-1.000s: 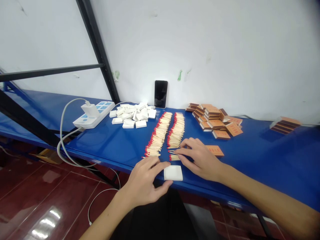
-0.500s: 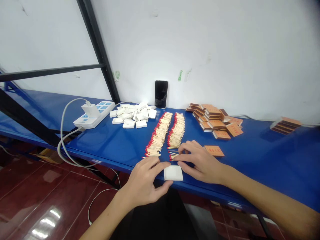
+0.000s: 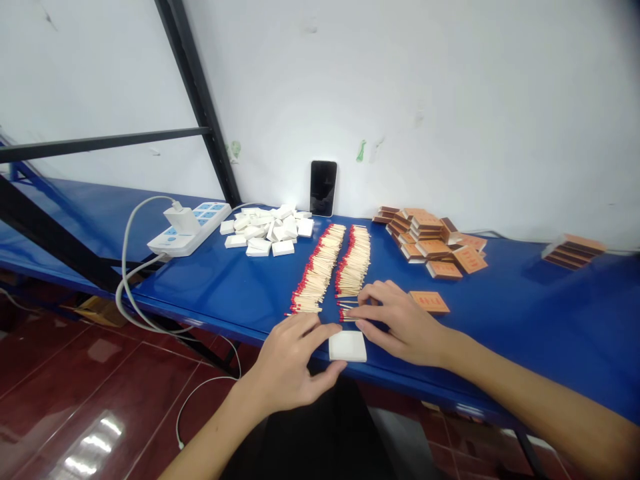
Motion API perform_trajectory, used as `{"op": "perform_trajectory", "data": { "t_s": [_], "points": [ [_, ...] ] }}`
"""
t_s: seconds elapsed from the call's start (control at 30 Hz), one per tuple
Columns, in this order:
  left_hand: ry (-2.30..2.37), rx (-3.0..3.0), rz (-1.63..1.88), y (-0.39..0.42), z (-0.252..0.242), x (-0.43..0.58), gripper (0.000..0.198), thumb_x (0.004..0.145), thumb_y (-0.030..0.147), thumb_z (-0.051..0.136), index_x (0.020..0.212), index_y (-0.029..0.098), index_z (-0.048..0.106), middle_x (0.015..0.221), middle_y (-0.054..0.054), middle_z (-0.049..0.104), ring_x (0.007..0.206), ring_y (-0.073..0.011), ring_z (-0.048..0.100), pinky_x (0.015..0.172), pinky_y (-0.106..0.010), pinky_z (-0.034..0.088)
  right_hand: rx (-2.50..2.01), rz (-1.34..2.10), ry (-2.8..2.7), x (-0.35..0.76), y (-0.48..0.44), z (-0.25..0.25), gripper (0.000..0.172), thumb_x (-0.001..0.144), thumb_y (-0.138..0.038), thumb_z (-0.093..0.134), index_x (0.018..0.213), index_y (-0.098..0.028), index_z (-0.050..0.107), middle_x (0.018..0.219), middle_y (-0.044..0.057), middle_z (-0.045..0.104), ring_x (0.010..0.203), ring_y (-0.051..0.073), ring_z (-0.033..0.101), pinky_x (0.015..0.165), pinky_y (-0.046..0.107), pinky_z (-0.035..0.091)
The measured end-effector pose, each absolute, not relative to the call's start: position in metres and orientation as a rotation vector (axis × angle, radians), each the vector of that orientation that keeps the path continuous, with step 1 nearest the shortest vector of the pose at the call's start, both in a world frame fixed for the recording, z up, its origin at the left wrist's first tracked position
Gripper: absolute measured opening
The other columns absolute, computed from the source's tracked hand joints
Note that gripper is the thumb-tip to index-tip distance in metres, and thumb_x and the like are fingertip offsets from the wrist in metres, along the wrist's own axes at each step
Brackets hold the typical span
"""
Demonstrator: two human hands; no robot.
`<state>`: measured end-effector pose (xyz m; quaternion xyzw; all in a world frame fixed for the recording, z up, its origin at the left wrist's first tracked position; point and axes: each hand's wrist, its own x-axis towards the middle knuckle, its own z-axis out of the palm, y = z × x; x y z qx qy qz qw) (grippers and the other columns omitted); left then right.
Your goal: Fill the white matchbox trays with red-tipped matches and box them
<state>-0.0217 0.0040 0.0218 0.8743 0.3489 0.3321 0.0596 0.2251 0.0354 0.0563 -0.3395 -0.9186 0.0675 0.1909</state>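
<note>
My left hand holds a small white matchbox tray by its left end, thumb at the near side and index finger at the far side. The tray lies flat at the table's front edge. Just beyond it, the bent fingers of my right hand close on a few red-tipped matchsticks; the fingertips partly cover them. Behind these runs a long row of matchsticks, with a second row to its left. An orange matchbox sleeve lies beside my right hand.
White trays are heaped at the back left, near a power strip with cables. A phone leans against the wall. Orange sleeves are piled at the back right, with another stack farther right on the blue table.
My right hand's fingers have shifted very slightly over the matchsticks. My left hand and the white tray stay in place.
</note>
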Motion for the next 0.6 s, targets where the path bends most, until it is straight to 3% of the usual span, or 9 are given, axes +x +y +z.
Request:
{"op": "perform_trajectory", "data": {
  "t_s": [0.6],
  "points": [
    [1.055,2.641,1.005,0.0039,0.0218,-0.0209,0.029,0.087,0.035,0.065,0.112,0.02,0.068,0.092,-0.007,0.067,0.082,-0.0218,0.065,0.072,-0.034,0.054,-0.987,0.126,-2.531,0.2253,0.0369,0.0546,0.028,0.103,-0.027,0.047,0.112,-0.023,0.073,0.101,0.009,0.065,0.09,0.022,0.058,0.078,0.038,0.04]
  ]
}}
